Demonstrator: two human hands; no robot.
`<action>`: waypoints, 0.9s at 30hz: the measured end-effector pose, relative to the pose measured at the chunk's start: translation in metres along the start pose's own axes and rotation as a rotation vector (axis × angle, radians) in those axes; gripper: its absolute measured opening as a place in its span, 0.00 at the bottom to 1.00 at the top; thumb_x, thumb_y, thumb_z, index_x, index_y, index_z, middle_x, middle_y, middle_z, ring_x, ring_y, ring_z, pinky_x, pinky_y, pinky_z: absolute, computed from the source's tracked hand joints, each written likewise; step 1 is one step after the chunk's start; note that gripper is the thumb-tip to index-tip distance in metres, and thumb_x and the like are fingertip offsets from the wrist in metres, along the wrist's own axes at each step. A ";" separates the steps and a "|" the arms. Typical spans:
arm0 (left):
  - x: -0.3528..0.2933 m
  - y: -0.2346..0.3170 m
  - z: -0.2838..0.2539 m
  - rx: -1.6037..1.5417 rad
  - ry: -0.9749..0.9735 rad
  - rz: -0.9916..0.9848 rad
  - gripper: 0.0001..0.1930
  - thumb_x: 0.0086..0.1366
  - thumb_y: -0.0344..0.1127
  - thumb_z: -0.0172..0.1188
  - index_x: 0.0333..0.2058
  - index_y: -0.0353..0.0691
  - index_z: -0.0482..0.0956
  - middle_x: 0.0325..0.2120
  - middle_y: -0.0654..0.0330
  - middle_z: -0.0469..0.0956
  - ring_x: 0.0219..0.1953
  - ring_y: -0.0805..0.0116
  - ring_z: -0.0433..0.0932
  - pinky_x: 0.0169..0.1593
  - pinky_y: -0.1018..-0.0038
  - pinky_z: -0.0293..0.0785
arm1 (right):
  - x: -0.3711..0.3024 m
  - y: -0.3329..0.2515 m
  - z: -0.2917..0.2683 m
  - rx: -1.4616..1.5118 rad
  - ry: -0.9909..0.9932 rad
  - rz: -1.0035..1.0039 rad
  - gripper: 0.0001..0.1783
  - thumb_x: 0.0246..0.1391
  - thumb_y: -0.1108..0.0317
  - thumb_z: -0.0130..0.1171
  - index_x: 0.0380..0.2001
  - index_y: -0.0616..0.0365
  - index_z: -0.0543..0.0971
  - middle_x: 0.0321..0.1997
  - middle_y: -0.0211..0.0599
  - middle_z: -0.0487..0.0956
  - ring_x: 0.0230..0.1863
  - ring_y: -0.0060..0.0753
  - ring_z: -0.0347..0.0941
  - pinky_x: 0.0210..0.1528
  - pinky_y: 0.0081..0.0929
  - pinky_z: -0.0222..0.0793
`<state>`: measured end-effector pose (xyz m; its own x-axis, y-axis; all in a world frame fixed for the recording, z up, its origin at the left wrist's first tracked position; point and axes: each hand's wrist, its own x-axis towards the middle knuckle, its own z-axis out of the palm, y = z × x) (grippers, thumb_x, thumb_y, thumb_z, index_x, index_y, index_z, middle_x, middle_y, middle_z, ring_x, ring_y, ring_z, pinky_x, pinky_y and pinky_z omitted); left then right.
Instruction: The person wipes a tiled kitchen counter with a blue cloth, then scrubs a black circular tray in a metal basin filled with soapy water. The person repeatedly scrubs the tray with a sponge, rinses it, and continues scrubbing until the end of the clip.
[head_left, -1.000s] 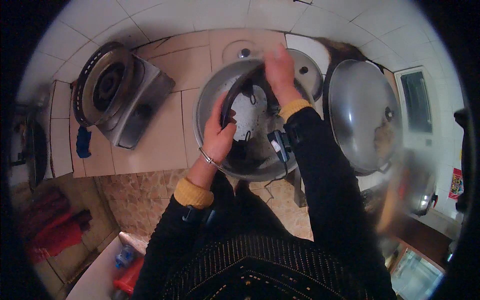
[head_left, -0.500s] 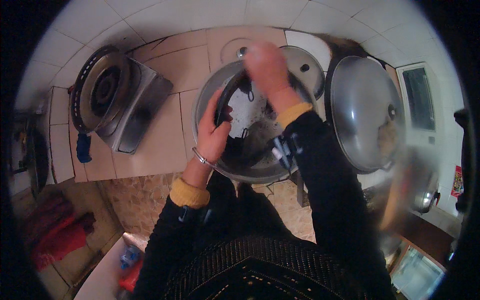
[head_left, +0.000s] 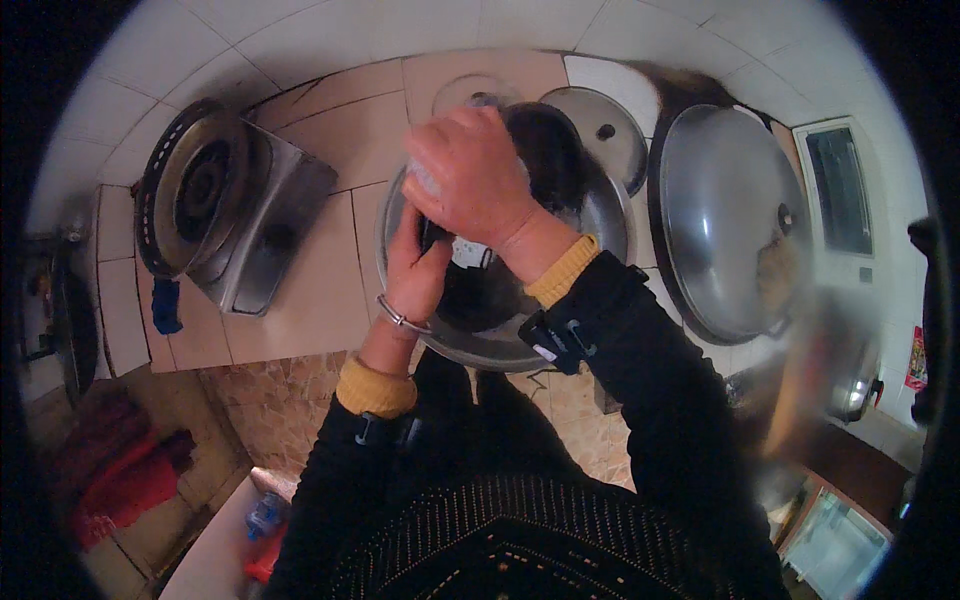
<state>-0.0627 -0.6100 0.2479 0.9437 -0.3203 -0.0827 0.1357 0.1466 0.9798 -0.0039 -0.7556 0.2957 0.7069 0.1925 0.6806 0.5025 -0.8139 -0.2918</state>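
A wide metal basin [head_left: 615, 225] holds whitish, sudsy water and a black pan [head_left: 550, 150], which is tilted with its dark side toward the back right. My left hand [head_left: 418, 265], a bracelet on its wrist, grips the pan's rim at the basin's left side. Over that rim, my right hand [head_left: 475, 175] is closed round a pale, wadded scrubber [head_left: 424, 181]. The right hand covers part of the pan and most of the scrubber.
A gas stove [head_left: 255, 245] with a round burner ring stands left on the tiled counter [head_left: 310, 320]. Behind the basin lie a glass lid [head_left: 470, 90] and a metal lid [head_left: 590, 110]. A large domed lid [head_left: 735, 220] covers a wok at the right.
My right hand has moved left to the rim beside my left hand, and the pale scrubber now shows in it. The pan has turned and tilted within the basin.
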 end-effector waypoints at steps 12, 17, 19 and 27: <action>-0.015 0.014 -0.003 0.075 -0.083 0.077 0.40 0.52 0.22 0.49 0.67 0.42 0.58 0.56 0.54 0.70 0.51 0.65 0.72 0.58 0.69 0.68 | -0.050 0.129 0.001 -0.056 0.113 0.756 0.14 0.54 0.58 0.54 0.33 0.57 0.80 0.39 0.51 0.79 0.41 0.59 0.75 0.42 0.51 0.71; -0.012 0.020 -0.017 0.047 -0.134 0.039 0.38 0.53 0.24 0.55 0.65 0.43 0.58 0.49 0.58 0.72 0.52 0.67 0.72 0.58 0.69 0.67 | -0.039 0.120 -0.020 0.068 0.010 0.872 0.23 0.57 0.50 0.49 0.39 0.61 0.78 0.38 0.57 0.79 0.42 0.65 0.74 0.45 0.56 0.68; -0.006 0.026 -0.023 0.102 -0.176 0.024 0.38 0.53 0.27 0.58 0.65 0.43 0.58 0.50 0.57 0.72 0.53 0.66 0.71 0.59 0.69 0.66 | -0.032 0.106 -0.025 0.091 0.118 0.802 0.15 0.54 0.58 0.51 0.31 0.60 0.73 0.26 0.51 0.75 0.28 0.51 0.70 0.34 0.44 0.66; 0.023 0.042 -0.029 0.225 -0.308 -0.012 0.34 0.55 0.28 0.61 0.62 0.41 0.64 0.53 0.58 0.73 0.55 0.70 0.71 0.59 0.72 0.66 | -0.015 0.049 -0.037 -0.082 0.114 0.570 0.11 0.53 0.62 0.53 0.30 0.59 0.71 0.23 0.48 0.76 0.27 0.55 0.73 0.31 0.45 0.67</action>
<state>-0.0266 -0.5839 0.2820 0.8027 -0.5923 -0.0692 0.0441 -0.0568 0.9974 -0.0080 -0.8190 0.2966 0.7937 -0.3451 0.5010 0.0148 -0.8123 -0.5831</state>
